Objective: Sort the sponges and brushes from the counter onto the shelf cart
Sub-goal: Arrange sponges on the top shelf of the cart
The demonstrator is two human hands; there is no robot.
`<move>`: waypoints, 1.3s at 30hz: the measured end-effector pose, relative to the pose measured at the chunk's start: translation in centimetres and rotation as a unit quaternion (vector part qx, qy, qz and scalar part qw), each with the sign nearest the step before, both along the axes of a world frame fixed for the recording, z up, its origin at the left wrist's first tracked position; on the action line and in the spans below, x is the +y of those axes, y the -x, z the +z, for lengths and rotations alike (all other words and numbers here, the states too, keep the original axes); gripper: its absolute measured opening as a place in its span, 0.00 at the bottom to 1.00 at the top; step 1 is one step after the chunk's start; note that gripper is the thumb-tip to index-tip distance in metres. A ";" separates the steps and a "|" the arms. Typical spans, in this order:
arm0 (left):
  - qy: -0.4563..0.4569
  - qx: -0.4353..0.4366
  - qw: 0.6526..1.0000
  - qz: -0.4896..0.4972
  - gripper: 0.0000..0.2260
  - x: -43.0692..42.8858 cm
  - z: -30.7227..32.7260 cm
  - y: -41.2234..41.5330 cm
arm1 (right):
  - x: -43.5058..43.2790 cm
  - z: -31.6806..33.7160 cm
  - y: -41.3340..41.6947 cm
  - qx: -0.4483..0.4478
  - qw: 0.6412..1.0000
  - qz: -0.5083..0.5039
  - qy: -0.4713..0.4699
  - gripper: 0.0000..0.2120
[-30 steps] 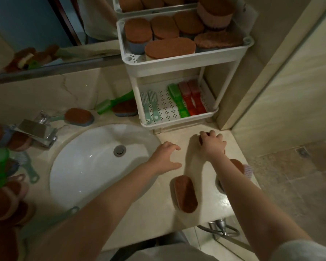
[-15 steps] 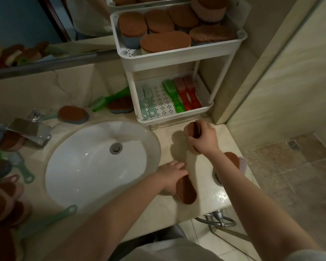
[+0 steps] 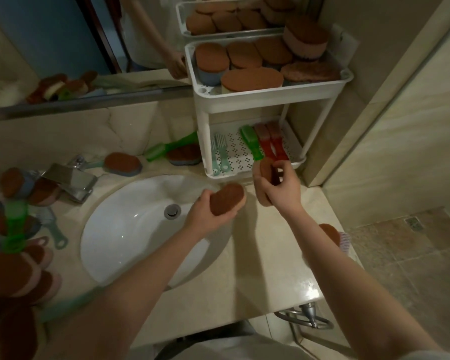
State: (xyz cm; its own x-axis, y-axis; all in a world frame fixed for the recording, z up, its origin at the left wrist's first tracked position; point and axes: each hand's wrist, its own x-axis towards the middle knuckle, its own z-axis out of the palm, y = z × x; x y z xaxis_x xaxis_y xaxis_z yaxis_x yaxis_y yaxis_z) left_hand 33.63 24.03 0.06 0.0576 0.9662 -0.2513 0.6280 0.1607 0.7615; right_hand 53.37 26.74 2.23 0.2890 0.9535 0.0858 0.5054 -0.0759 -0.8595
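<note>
My left hand grips a brown oval sponge lifted above the right rim of the sink. My right hand holds a second brown sponge on edge, just in front of the lower tray of the white shelf cart. The cart's upper tray holds several brown sponges. Its lower tray carries two mint brushes, a green brush and two red brushes.
A white sink with a chrome tap fills the counter's middle. More sponges and a green brush lie behind it; a pile of sponges and brushes sits left. Another sponge lies at the counter's right edge.
My left hand has picked the sponge up off the counter and raised it. My right hand has carried its sponge up toward the cart's lower tray.
</note>
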 end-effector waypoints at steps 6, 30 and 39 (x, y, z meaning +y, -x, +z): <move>-0.145 -0.113 0.983 0.028 0.19 1.0 5.4 -1.1 | 0.0 6.5 1.2 0.108 0.984 -0.025 -0.140 0.18; -0.243 -0.304 0.921 0.021 0.19 11.7 26.1 -4.5 | 7.2 24.4 4.4 0.401 0.881 0.135 -0.213 0.18; -0.156 -0.274 0.946 0.075 0.33 15.5 25.4 -3.7 | 12.1 22.3 -0.8 0.032 0.978 0.015 -0.204 0.21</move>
